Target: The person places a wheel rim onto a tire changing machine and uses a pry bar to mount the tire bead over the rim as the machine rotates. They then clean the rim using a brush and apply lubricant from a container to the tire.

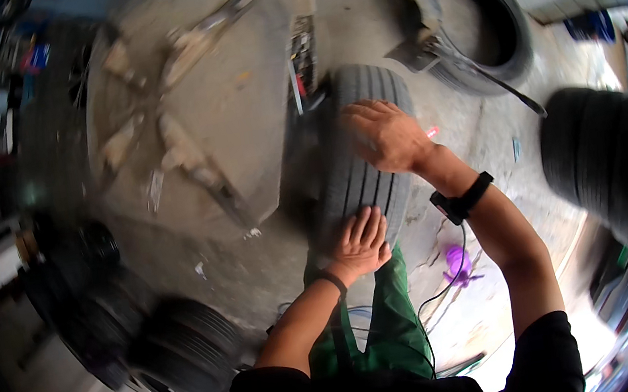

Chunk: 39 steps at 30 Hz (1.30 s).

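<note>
A worn black tyre stands upright on its tread in front of my legs. My left hand lies flat on the near part of the tread, its fingers stretched out and apart. Farther up, my right hand is bent over the tread, with the fingers curled toward the tyre's left edge. Motion blurs those fingertips a little. A strap watch sits on my right wrist, with a dark cable hanging from it.
Left of the tyre is a tyre-changer turntable with metal clamps. Another tyre lies at the far right. Stacked tyres stand right, more tyres lower left. A purple object lies on the floor near my right leg.
</note>
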Each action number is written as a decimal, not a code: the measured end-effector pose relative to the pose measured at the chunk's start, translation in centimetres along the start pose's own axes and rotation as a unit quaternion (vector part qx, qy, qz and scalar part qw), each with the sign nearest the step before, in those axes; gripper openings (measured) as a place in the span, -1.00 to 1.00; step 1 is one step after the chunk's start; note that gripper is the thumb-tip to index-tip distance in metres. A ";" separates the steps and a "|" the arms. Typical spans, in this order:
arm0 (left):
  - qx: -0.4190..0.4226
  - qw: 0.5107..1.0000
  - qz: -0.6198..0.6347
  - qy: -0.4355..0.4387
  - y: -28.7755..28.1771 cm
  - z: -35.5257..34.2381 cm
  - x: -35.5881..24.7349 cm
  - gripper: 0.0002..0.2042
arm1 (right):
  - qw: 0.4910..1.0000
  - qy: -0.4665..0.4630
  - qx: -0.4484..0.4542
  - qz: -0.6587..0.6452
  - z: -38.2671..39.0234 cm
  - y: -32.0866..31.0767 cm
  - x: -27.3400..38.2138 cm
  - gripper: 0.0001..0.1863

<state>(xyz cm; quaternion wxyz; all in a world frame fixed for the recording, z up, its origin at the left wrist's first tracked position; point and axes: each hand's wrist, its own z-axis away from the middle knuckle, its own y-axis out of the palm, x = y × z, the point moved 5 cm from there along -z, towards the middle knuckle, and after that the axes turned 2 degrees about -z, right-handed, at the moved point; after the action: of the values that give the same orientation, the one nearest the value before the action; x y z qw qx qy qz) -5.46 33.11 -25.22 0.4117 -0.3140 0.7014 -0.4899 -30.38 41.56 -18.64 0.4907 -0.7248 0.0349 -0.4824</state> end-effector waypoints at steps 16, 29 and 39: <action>-0.190 0.831 0.217 -0.476 -6.0 16.0 -0.7 -0.60 | 0.975 -0.056 0.104 0.187 9.8 14.0 12.0 -0.50; -0.206 0.692 0.274 -0.635 1.7 24.7 -5.7 -0.78 | 0.877 0.048 0.405 0.255 8.0 21.3 11.4 -0.57; -0.188 0.673 0.301 -0.649 4.2 27.3 -13.6 -0.62 | 0.546 0.053 0.759 0.351 11.8 34.5 2.6 -0.07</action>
<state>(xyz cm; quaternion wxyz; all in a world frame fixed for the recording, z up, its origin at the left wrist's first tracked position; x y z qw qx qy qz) 24.82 34.24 -30.49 0.8203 -0.3960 0.3917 0.1298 -5.78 30.41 -43.26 0.9854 0.0142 -0.0665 -0.1564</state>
